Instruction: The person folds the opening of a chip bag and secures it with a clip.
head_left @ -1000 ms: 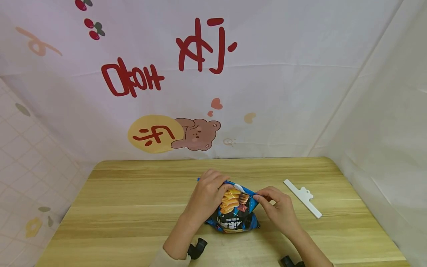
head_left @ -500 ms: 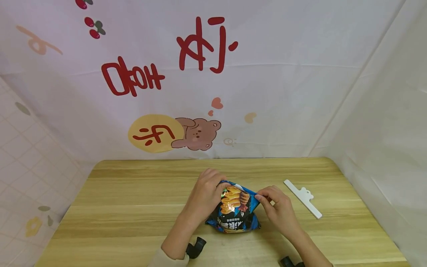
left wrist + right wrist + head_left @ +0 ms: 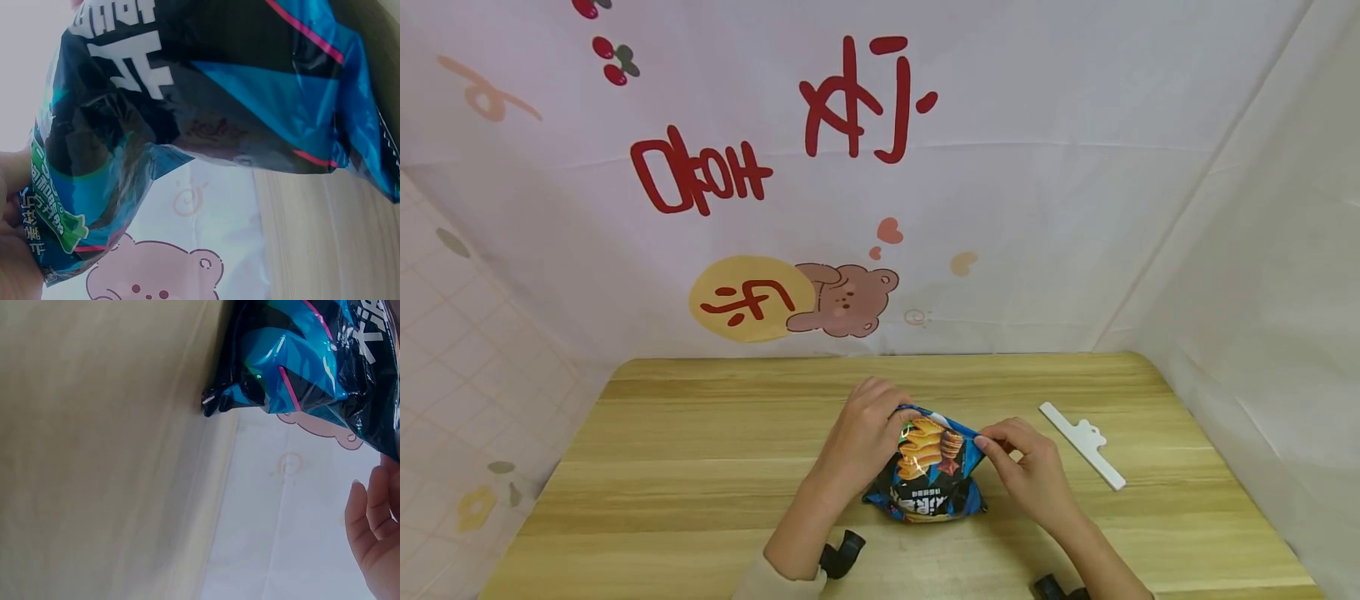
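A blue and black chip bag stands on the wooden table, its top edge folded over and slanting down to the right. My left hand grips the upper left corner, thumb in front and fingers behind. At the upper right corner my right hand pinches the edge between thumb and fingers. The left wrist view shows the bag large and puffed out, with part of the left hand at its edge. In the right wrist view the right hand sits below the bag's corner.
A white sealing clip with a scalloped handle lies to the right of the right hand. Black wrist-camera mounts show near both forearms. Behind the wooden table hangs a white printed cloth.
The left hand has shifted slightly at its corner, and the bag's blue far left tip has gone out of sight behind it. The right hand has barely moved.
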`<state>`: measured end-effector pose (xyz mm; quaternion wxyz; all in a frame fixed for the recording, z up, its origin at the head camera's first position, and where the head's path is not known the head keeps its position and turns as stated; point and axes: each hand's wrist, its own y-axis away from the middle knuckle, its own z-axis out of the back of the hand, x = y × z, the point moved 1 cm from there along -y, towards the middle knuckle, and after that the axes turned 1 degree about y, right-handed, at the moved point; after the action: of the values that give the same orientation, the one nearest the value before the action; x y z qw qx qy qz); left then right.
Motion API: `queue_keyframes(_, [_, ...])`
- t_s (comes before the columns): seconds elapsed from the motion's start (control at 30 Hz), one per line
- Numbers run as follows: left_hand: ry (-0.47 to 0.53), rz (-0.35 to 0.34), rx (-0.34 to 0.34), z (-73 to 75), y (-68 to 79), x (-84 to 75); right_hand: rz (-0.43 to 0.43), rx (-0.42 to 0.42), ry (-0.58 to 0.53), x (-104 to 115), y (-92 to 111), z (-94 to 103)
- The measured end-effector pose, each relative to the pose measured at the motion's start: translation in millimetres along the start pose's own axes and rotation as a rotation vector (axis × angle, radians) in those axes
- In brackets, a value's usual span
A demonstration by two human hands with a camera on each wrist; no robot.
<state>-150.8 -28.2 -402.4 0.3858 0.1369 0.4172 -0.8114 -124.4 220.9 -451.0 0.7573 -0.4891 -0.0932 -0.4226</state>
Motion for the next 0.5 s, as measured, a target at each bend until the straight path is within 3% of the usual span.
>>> queue_keyframes(0.27, [0.006,0.011,0.014,-0.4,0.7,-2.9,-0.001,0.017,-0.014,0.0,2.6,4.1])
queue_keyframes(0.5, [0.012,-0.005,-0.013,-0.4,-0.5,-3.4,0.073,0.041,0.035,-3.8,-0.7,14.8])
